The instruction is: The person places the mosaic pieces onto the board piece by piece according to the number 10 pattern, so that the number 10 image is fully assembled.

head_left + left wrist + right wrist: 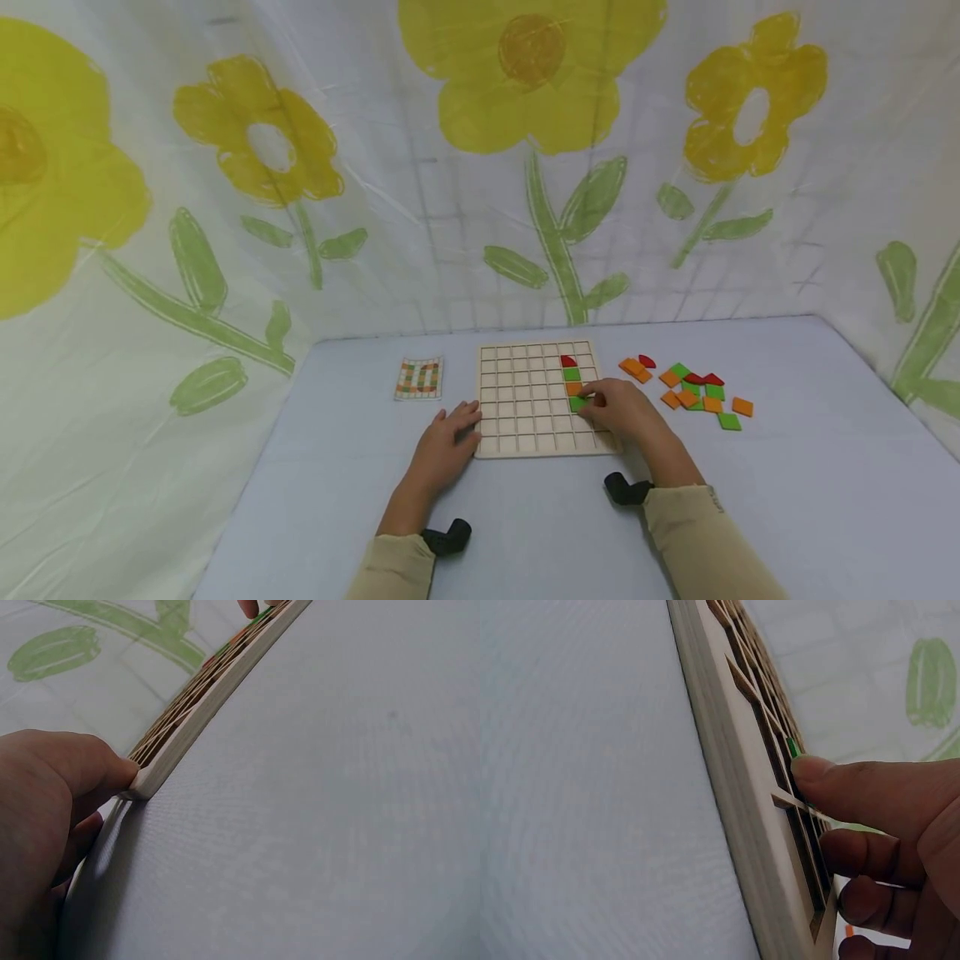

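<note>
A wooden grid board (pixel 517 421) lies on the table in front of me. My right hand (pixel 626 410) is over its right part, with thumb and fingertips at a green square tile (pixel 576 404); in the right wrist view the thumb covers most of that tile. Above it in the same column sit an orange square (pixel 573 388), a green square (pixel 572 374) and a red rounded piece (pixel 568 362). My left hand (pixel 441 450) rests at the board's left edge, fingers extended. Its thumb touches the near left corner in the left wrist view.
Loose orange, green and red tiles (pixel 712 405) lie scattered right of the board, some overlapping. A small card (pixel 419 379) with a coloured grid pattern lies to its left. Behind the table hangs a white cloth (pixel 360 275) printed with yellow flowers.
</note>
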Motion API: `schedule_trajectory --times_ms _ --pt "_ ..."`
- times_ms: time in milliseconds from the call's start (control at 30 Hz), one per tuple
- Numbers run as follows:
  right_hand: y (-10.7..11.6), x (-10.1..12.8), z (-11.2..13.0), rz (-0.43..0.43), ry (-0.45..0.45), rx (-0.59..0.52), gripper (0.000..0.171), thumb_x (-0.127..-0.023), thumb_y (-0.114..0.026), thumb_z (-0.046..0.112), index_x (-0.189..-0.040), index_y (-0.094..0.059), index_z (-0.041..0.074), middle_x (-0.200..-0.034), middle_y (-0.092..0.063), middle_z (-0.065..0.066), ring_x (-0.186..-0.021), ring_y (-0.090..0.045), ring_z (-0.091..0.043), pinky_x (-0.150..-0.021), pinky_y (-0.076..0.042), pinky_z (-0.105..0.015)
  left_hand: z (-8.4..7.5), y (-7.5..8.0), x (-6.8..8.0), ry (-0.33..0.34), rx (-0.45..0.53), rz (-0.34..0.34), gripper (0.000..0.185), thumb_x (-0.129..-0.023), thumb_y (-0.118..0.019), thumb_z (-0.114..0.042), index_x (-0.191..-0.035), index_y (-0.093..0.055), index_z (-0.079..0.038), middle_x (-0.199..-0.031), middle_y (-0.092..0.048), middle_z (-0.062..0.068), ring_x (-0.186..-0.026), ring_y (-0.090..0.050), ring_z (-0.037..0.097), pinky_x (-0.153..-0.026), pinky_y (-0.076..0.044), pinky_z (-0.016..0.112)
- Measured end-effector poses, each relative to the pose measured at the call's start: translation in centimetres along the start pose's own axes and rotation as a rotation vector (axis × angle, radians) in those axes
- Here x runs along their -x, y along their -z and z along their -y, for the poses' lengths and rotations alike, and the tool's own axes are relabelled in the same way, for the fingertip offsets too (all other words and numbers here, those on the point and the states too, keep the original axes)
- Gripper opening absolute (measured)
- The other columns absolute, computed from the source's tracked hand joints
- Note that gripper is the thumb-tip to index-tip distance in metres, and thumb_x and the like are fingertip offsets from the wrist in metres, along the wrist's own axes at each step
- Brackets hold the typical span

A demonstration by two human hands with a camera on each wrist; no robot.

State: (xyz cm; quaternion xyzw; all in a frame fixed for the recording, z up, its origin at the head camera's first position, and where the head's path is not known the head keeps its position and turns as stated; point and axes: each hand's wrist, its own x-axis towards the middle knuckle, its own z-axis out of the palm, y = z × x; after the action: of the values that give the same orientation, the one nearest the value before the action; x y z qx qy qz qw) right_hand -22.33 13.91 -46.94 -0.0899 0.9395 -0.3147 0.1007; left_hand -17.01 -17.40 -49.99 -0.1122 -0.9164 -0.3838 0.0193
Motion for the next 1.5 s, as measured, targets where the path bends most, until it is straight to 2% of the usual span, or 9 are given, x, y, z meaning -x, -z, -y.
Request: schedule_trajectory --times_ms 433,600,700,833,933,1033,1200,1333,1500 --pt "-0.4 0.0 -0.2 -0.03 -0.001 -0.017 0.028 -0.088 -0.074 0.026 -0.112 -0.072 0.012 -0.076 -0.055 -0.003 -0.069 -0.048 -0.019 -0.055 -0.038 -0.028 0.2 -0.1 -0.3 0.006 -0.027 0.003 0.038 -0.094 -0.064 -0.019 -0.132 -0.063 -0.01 -0.146 -0.052 -0.001 -0.141 -0.043 0.022 -0.124 -0.02 0.046" --pt "0.1 0.1 -0.2 -0.036 -0.019 -0.035 0.032 -0.09 -0.072 0.029 -0.116 -0.07 0.013 -0.085 -0.059 -0.005 -0.075 -0.051 -0.02 -0.059 -0.043 -0.028 0.0 0.0 -0.2 0.022 -0.015 0.008 0.039 -0.094 -0.065 -0.019 -0.132 -0.064 -0.01 -0.146 -0.052 -0.001 -0.141 -0.043 0.022 -0.125 -0.02 0.046" --pt "1.0 0.3 -0.7 -0.106 -0.052 -0.035 0.035 -0.092 -0.068 0.031 -0.122 -0.068 0.013 -0.101 -0.063 -0.008 -0.086 -0.054 -0.024 -0.068 -0.05 -0.033 -0.1 0.1 -0.1 0.019 -0.016 0.009 0.038 -0.094 -0.065 -0.018 -0.131 -0.064 -0.01 -0.146 -0.053 -0.001 -0.141 -0.043 0.022 -0.124 -0.02 0.046" --pt "2.2 0.7 -2.4 -0.246 -0.076 0.014 0.038 -0.095 -0.064 0.029 -0.128 -0.063 0.009 -0.122 -0.058 -0.017 -0.105 -0.052 -0.034 -0.084 -0.053 -0.049 -0.1 0.1 -0.1 0.009 -0.01 0.007 0.038 -0.094 -0.065 -0.017 -0.131 -0.064 -0.009 -0.146 -0.053 0.0 -0.141 -0.043 0.023 -0.124 -0.021 0.048" --pt "2.8 0.7 -3.9 -0.29 -0.086 0.062 0.045 -0.096 -0.063 0.026 -0.134 -0.058 0.004 -0.132 -0.051 -0.024 -0.119 -0.046 -0.042 -0.098 -0.048 -0.06 -0.1 0.0 -0.1 0.012 -0.008 0.008 0.038 -0.094 -0.064 -0.018 -0.131 -0.064 -0.009 -0.146 -0.053 0.0 -0.141 -0.043 0.022 -0.124 -0.02 0.047" --pt "3.1 0.7 -5.0 -0.258 -0.104 0.078 0.053 -0.096 -0.063 0.027 -0.141 -0.05 0.001 -0.143 -0.044 -0.027 -0.131 -0.038 -0.047 -0.108 -0.038 -0.065 -0.1 0.0 -0.1 0.015 -0.005 0.01 0.038 -0.095 -0.064 -0.018 -0.131 -0.064 -0.009 -0.147 -0.052 0.0 -0.141 -0.042 0.022 -0.125 -0.019 0.047" --pt "3.3 0.7 -6.1 -0.178 -0.148 0.046 0.057 -0.097 -0.06 0.027 -0.144 -0.044 0.0 -0.15 -0.038 -0.027 -0.142 -0.026 -0.047 -0.114 -0.026 -0.067 -0.1 -0.1 -0.1 0.019 -0.004 0.02 0.038 -0.095 -0.063 -0.019 -0.132 -0.063 -0.009 -0.147 -0.051 0.0 -0.142 -0.042 0.023 -0.125 -0.019 0.047" --pt "3.6 0.6 -6.7 -0.207 -0.179 0.054 0.058 -0.096 -0.061 0.027 -0.144 -0.044 -0.001 -0.153 -0.033 -0.029 -0.145 -0.014 -0.051 -0.115 -0.017 -0.071 0.0 -0.2 -0.1 0.017 -0.007 0.017 0.038 -0.095 -0.064 -0.019 -0.132 -0.063 -0.009 -0.147 -0.052 0.0 -0.142 -0.042 0.022 -0.125 -0.019 0.047" --pt "4.5 1.2 -7.3 -0.299 -0.237 0.095 0.053 -0.097 -0.058 0.028 -0.138 -0.049 -0.005 -0.147 -0.039 -0.033 -0.139 -0.025 -0.055 -0.112 -0.014 -0.076 0.1 -0.2 -0.2 0.008 -0.014 0.004 0.038 -0.094 -0.064 -0.019 -0.132 -0.063 -0.009 -0.146 -0.053 -0.001 -0.141 -0.043 0.021 -0.125 -0.02 0.046"
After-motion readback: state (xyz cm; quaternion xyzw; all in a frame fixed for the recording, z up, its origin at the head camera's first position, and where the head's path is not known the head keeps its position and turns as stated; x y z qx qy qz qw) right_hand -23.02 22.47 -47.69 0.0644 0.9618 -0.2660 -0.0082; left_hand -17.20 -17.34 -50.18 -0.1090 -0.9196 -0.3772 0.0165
